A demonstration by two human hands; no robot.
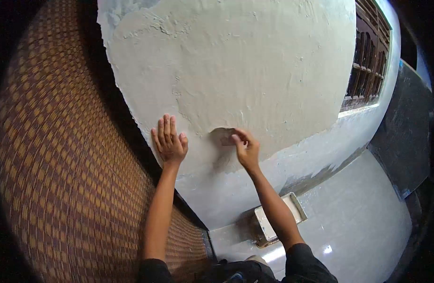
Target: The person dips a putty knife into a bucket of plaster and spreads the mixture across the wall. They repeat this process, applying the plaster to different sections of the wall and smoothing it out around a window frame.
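Observation:
My left hand (169, 144) lies flat against the wall (132, 85) near its left edge, fingers stretched upward. To its right, my right hand (246, 148) pinches a thin flat putty scraper (227, 137) between thumb and fingers. The scraper's upper edge meets the wall, and a shadow falls below it. Its exact shape is partly hidden by my fingers. Fresh beige putty (254, 70) covers much of the wall above both hands, with ridges and rough patches.
A rectangular tub (298, 207) with pale putty stands on the shiny tiled floor (349, 221), partly behind my right forearm. Brown woven matting (80, 155) rises on the left. A barred window (367, 61) is at upper right, with a dark panel (400, 132) beyond.

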